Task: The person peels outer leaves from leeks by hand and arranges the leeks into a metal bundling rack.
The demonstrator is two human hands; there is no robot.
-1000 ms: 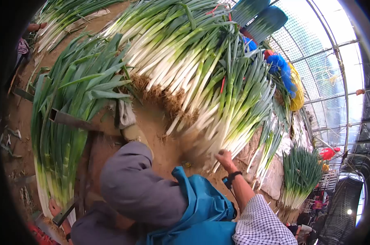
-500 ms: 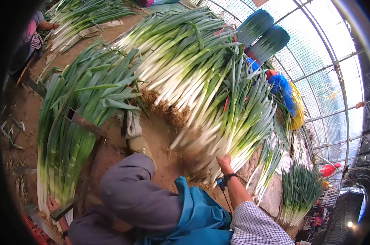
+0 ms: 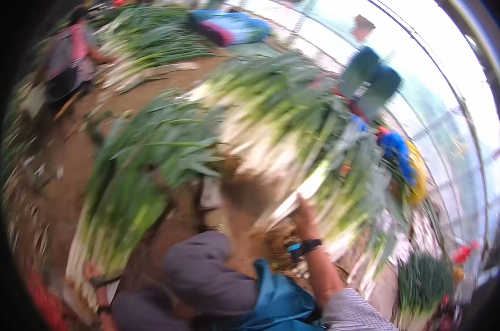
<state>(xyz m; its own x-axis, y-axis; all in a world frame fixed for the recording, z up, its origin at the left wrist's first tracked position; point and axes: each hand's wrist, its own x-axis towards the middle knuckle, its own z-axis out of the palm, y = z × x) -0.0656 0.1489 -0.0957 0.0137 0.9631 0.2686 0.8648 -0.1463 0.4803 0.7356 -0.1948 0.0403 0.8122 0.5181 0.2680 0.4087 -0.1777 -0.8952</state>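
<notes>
My right hand (image 3: 303,216) is closed round the white stem of a leek (image 3: 310,185), in front of the large leek pile (image 3: 277,132); its roots point toward the lower left. At the lower left, my left hand (image 3: 94,274) touches the white lower ends of a leek bundle (image 3: 126,209), beside a dark metal bar; its fingers are blurred. That bundle lies across a metal frame with its leaves toward the top. The picture is smeared by motion.
A co-worker (image 3: 73,60) is beside more leeks (image 3: 156,41) at the upper left. A blue bag (image 3: 233,27) lies behind. Blue netting (image 3: 396,151) and a yellow bag (image 3: 418,174) are at right, above a standing leek bundle (image 3: 423,284). Red material (image 3: 43,300) lies lower left.
The view has swung, shifting the scene down and right and showing more of the co-worker. My right hand has lifted a leek off the pile. My left hand stays at the bundle.
</notes>
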